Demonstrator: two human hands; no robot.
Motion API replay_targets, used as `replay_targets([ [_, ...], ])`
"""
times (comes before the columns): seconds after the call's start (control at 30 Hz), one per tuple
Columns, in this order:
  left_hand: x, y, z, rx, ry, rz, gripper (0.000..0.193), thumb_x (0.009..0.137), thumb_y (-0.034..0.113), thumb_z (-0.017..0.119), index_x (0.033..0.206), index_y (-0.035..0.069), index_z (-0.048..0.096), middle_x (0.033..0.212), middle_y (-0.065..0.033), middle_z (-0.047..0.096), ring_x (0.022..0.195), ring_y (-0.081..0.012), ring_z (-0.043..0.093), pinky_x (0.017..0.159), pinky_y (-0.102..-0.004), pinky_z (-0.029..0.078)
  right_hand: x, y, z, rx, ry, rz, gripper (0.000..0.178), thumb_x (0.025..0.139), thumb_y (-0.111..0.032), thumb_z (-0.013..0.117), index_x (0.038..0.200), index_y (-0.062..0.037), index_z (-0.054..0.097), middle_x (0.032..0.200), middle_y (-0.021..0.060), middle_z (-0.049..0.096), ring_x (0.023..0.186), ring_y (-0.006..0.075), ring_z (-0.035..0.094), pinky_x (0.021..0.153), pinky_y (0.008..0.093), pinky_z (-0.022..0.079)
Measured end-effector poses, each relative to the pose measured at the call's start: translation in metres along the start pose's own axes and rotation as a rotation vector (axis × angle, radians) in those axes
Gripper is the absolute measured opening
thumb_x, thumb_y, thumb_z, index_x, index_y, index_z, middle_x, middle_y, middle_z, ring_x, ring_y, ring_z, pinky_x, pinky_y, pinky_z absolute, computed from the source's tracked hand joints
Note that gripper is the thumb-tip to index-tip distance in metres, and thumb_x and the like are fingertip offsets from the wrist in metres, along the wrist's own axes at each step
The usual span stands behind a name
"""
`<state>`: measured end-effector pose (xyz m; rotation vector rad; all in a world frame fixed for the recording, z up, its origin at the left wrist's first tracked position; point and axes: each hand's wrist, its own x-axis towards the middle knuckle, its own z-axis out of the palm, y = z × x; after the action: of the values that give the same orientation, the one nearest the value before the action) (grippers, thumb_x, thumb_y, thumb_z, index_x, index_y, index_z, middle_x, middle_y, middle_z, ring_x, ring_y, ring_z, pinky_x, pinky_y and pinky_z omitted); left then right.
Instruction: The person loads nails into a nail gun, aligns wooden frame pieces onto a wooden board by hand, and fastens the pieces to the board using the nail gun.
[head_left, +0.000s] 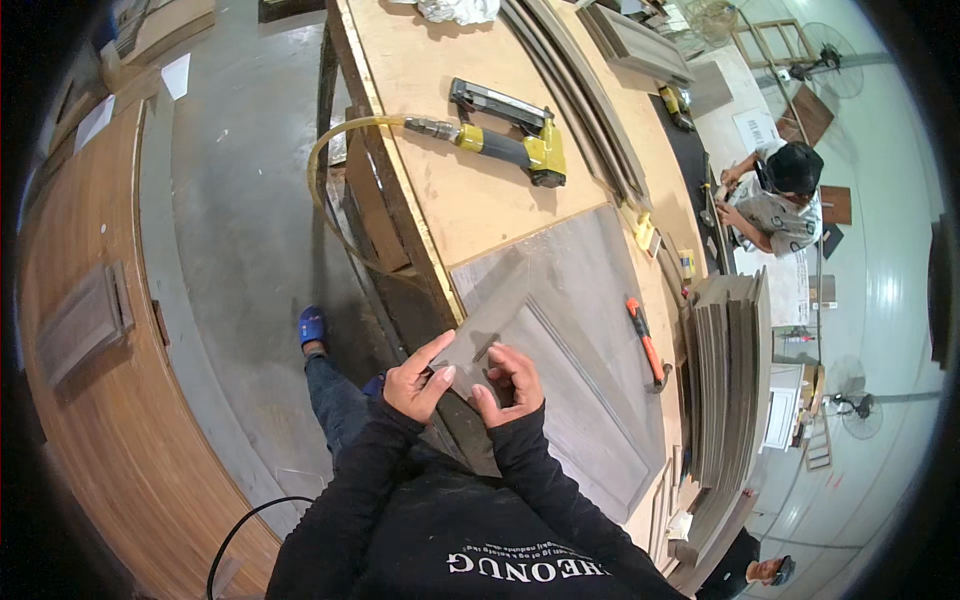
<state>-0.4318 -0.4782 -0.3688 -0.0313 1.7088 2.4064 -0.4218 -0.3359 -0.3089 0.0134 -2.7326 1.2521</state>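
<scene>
My left hand [412, 385] is at the near corner of a grey wood-grain door panel [570, 345], thumb and fingers curled around something small and dark that I cannot make out. Just to its right, my right hand [512, 386] hovers over the panel's near edge, its thumb and fingers bent but apart, with nothing visible between them. The panel has a raised frame and lies flat on the workbench [420, 215]. Beyond it rests a yellow and black nail gun [510, 140], joined to a yellow air hose [318, 165].
An orange-handled hammer [645, 340] lies right of the panel. Stacked grey boards [725, 380] stand farther right; long mouldings [580, 95] lie at the far side. One person [785, 195] works across the bench, another [750, 570] is lower right. A brown wood panel [110, 330] lies left.
</scene>
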Motion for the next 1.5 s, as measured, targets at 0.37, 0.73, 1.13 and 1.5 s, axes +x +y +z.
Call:
replay_targets([
  [0.37, 0.008, 0.011, 0.015, 0.021, 0.041, 0.052, 0.037, 0.079, 0.008, 0.054, 0.115, 0.003, 0.05, 0.099, -0.0082, 0.059, 0.08, -0.0083, 0.055, 0.072, -0.0204, 0.043, -0.004, 0.028, -0.013, 0.311, 0.133, 0.217, 0.026, 0.058, -0.005, 0.077, 0.064, -0.0054, 0.052, 0.063, 0.0038, 0.052, 0.063, 0.0133, 0.051, 0.057, 0.0238, 0.039],
  [0.73, 0.018, 0.025, 0.022, 0.229, 0.043, 0.102, 0.035, 0.078, 0.009, 0.05, 0.113, 0.005, 0.054, 0.101, -0.0118, 0.061, 0.087, -0.0113, 0.057, 0.074, -0.0234, 0.044, 0.018, 0.0, -0.022, -0.274, -0.175, -0.186, 0.06, 0.056, -0.03, 0.072, 0.112, -0.0192, 0.053, 0.127, 0.012, 0.04, 0.118, 0.0347, 0.036, 0.092, 0.0529, 0.029],
  [1.13, 0.007, 0.021, 0.013, 0.188, -0.07, 0.068, 0.042, 0.077, 0.011, 0.056, 0.118, 0.005, 0.049, 0.098, -0.0088, 0.059, 0.082, -0.0058, 0.051, 0.074, -0.0212, 0.042, 0.008, -0.002, -0.024, -0.256, -0.135, -0.189, 0.056, 0.056, -0.026, 0.071, 0.109, -0.0187, 0.055, 0.124, 0.0109, 0.043, 0.116, 0.0345, 0.039, 0.091, 0.0522, 0.032],
  [1.5, 0.003, 0.026, -0.028, 0.065, -0.222, -0.071, 0.048, 0.071, 0.006, 0.066, 0.117, 0.007, 0.051, 0.086, -0.0084, 0.062, 0.073, -0.0058, 0.055, 0.066, -0.0211, 0.045, 0.007, -0.018, 0.001, -0.395, -0.072, -0.25, 0.055, 0.055, -0.022, 0.069, 0.108, -0.0155, 0.056, 0.122, 0.0121, 0.044, 0.096, 0.0314, 0.05, 0.082, 0.0398, 0.041],
])
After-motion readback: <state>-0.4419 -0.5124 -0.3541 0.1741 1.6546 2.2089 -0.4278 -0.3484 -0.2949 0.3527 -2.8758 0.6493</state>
